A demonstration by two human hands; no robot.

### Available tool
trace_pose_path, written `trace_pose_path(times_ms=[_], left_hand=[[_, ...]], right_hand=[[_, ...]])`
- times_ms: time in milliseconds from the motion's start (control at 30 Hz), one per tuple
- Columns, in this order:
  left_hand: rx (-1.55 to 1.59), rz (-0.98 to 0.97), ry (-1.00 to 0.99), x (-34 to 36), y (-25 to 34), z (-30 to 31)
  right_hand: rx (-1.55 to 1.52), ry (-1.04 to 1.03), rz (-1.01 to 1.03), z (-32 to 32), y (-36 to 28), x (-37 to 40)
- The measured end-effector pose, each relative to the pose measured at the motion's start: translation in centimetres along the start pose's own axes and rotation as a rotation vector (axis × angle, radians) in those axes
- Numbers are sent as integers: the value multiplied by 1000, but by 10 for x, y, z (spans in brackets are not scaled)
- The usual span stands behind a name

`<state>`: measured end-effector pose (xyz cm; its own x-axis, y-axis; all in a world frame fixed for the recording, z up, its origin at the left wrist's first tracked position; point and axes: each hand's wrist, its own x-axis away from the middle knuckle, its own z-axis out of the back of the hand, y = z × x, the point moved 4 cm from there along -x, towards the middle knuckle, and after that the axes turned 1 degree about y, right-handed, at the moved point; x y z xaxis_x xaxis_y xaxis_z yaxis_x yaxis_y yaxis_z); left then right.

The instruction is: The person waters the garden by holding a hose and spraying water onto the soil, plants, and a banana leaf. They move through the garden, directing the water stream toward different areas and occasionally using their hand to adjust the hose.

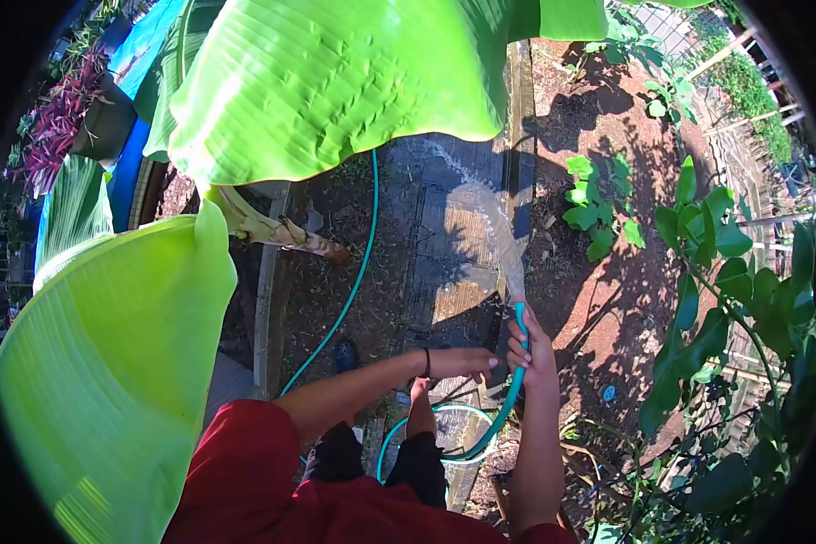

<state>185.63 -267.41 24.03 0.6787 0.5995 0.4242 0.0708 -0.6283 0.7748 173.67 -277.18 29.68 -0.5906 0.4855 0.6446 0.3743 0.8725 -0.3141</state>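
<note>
My right hand (537,352) is wrapped round a green garden hose (510,399) close to its end, the thumb lying up near the mouth. A fanning stream of water (499,231) leaves the hose and runs forward over the paved path. My left hand (462,363), with a dark band at the wrist, hovers just left of the hose. Its fingers are loosely stretched toward the hose, apart from it, and nothing shows in them. Behind my right hand the hose bends down and lies in a loop (462,408) by my legs.
Large banana leaves (335,91) hang close in front and at left (127,354). The paved path (449,204) is partly wet. Brown soil with small leafy plants (598,204) lies at right, beside a taller leafy bush (698,272). More hose (358,272) trails along the left.
</note>
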Motion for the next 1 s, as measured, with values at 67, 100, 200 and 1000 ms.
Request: trace_pose_path(times_ms=[67,100,200,1000], left_hand=[[73,-3,139,16,20,27],[118,-8,201,20,24,40],[-76,73,282,43,39,46],[-187,-1003,796,96,404,162]], right_hand=[[36,3,-51,0,8,11],[161,31,-115,-3,11,9],[361,65,-255,-1,29,3],[309,111,70,-18,-10,84]])
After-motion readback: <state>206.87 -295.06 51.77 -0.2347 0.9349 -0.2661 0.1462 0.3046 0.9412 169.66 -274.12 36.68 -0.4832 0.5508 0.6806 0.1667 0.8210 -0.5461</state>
